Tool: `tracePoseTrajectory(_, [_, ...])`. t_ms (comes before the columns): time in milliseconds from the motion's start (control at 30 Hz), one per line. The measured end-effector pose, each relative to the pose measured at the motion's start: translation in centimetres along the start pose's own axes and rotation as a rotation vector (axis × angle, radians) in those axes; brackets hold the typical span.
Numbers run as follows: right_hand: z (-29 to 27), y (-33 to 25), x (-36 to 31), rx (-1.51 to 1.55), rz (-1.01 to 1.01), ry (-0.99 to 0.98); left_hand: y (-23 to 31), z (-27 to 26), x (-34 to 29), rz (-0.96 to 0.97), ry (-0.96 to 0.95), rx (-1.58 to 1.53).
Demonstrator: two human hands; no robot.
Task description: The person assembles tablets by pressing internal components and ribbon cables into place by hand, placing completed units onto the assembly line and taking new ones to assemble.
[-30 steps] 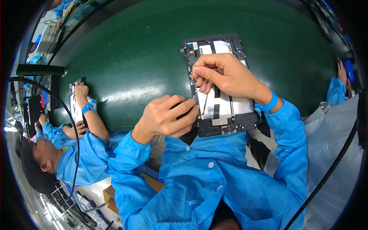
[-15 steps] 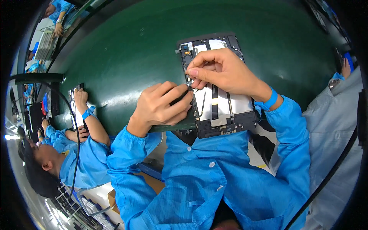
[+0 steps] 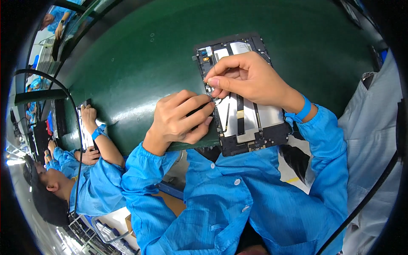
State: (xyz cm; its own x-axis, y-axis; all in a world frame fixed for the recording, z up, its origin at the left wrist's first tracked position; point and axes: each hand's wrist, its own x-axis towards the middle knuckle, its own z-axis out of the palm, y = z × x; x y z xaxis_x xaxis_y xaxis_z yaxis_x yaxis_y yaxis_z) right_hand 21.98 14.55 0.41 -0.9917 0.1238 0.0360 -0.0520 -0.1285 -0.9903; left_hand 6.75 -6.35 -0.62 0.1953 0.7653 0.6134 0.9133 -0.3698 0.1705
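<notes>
Since half a second ago both hands have drawn closer over the same spot, the left fingertips now curled tighter beside the right pinch; the view has shifted slightly, the device itself has not visibly moved

Opened tablet (image 3: 244, 102) — back cover off, circuit boards and silver battery panels exposed — lies flat on the green bench mat (image 3: 127, 63), at the near edge, right of centre, just in front of the person's chest. Long axis runs near-to-far, leaning a little to the left at the far end; the camera corner points far-left, a dark board strip sits at the near end

Right hand (image 3: 250, 78) comes in from the right, thumb and forefinger pinched together over the left edge of the tablet, apparently on a thin cable or small part; too small to tell which. Blue wrist strap (image 3: 299, 111) on that wrist, likely for static grounding

Left hand (image 3: 180, 119) rests on the mat against the tablet's left edge, fingers curled and closed on something dark, item unclear; seemingly steadying the frame while the right does the fine work

Further left, a co-worker (image 3: 63, 187) in a blue smock, hand (image 3: 88, 114) on another device
</notes>
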Motion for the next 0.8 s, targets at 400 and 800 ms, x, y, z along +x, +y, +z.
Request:
tracePoseTrajectory(400, [-0.2,0.0,0.0,0.005,-0.002,-0.035,0.3,0.3,0.0,-0.018,-0.018,0.034])
tracePoseTrajectory(800, [0.1,0.3,-0.1,-0.179,-0.223,0.211,-0.9,0.5,0.0,0.087,-0.003,0.089])
